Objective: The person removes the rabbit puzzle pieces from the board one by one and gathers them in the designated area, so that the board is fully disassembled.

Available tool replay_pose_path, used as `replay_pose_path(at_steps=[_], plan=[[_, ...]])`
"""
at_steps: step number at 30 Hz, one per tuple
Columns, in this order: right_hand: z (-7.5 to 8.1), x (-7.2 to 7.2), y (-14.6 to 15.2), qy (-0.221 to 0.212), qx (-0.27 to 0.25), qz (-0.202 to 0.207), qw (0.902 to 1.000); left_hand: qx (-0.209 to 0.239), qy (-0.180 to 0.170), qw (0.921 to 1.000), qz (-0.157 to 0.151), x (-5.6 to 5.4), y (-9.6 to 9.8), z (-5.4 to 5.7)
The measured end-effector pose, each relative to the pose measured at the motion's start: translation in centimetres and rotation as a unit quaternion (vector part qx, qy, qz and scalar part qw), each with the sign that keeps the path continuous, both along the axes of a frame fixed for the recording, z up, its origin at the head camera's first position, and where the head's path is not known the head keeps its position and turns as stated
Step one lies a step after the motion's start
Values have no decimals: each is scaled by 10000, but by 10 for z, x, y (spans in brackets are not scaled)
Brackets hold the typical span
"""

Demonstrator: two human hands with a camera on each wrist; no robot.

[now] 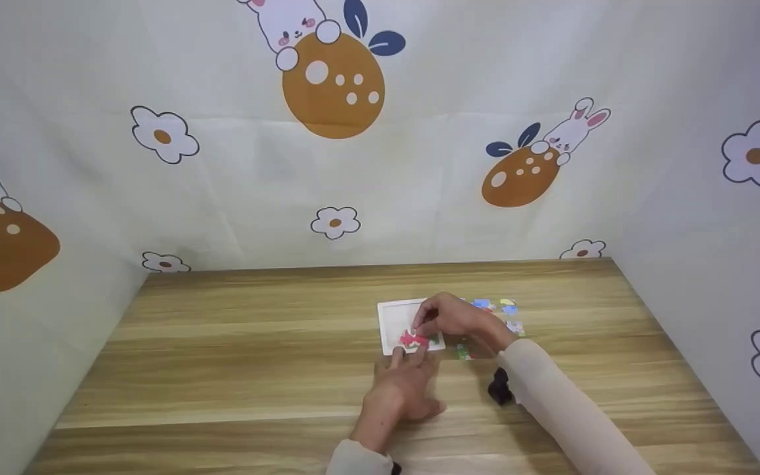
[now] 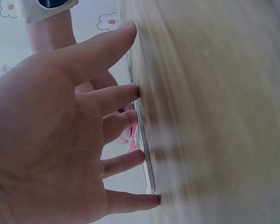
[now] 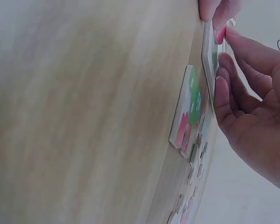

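A shallow white puzzle tray (image 1: 383, 330) lies on the table, with pink and green jigsaw pieces (image 1: 409, 340) along its near side. Over these my right hand (image 1: 451, 315) pinches a pink puzzle piece (image 3: 220, 35) between thumb and fingers, low against the tray. My left hand (image 1: 403, 390) is spread at the near edge, its fingers fairly straight. In the left wrist view, fingertips (image 2: 137, 157) of that hand rest at the tray's side and on the wood beside it. The right hand partly covers the tray's right half.
Right of the tray lie several loose puzzle pieces (image 1: 509, 307), some partly behind the right forearm. One green and pink piece (image 3: 189, 109) is nearest in the right wrist view. A black object (image 1: 500, 388) sits beside the right sleeve. Printed cloth (image 1: 254, 178) walls the table's back and sides.
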State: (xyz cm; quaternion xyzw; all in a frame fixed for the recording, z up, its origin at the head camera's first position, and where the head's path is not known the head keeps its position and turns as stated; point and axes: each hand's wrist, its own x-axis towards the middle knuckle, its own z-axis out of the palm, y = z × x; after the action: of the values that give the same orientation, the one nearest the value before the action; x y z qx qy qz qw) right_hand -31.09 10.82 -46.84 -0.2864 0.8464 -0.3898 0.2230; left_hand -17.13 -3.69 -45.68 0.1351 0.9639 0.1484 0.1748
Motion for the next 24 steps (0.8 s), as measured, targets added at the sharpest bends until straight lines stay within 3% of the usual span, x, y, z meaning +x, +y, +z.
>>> replay_pose_path(at_steps=[11, 24], plan=[[13, 3, 12, -46, -164, -374, 9992, -151, 70, 9998, -97, 0, 1, 1], [32, 10, 69, 208, -149, -505, 9984, -66, 61, 9999, -108, 1, -1, 1]])
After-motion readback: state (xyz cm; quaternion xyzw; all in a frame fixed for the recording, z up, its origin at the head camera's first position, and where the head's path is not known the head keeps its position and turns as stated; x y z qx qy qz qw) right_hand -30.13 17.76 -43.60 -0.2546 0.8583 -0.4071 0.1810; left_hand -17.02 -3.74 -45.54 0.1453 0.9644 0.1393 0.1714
